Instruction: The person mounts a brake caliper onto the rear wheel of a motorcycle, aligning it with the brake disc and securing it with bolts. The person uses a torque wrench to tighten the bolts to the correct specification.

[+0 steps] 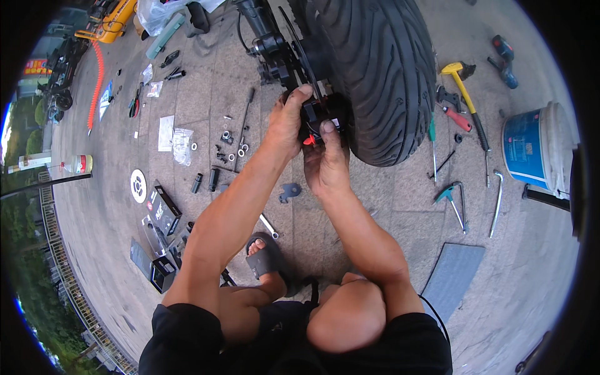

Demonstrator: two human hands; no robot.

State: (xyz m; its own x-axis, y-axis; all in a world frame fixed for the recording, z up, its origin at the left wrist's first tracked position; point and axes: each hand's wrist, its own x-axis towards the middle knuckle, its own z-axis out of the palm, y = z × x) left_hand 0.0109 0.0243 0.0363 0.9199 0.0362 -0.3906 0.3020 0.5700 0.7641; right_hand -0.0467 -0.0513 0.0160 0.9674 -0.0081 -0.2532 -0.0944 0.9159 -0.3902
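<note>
Both hands are closed around a black brake caliper (320,114) beside the wheel. My left hand (287,125) grips its left side, thumb on top. From below, my right hand (328,159) holds it, with the thumb pressed on the near end and the other fingers mostly hidden underneath. A small red piece (309,140) sticks out of the caliper between the hands. Just to the right stands the wide black tyre (384,81) of a two-wheeler. Its dark suspension leg (262,28) and cables rise at the far side.
On the paving left lie a long socket bar (244,128), several washers, sockets, plastic bags and an opened black box (164,209). A metal bracket (289,192) and spanner (269,226) lie below my hands. Right are a yellow hammer (465,94), hex keys, a grey mat (454,278) and a blue bucket (527,147).
</note>
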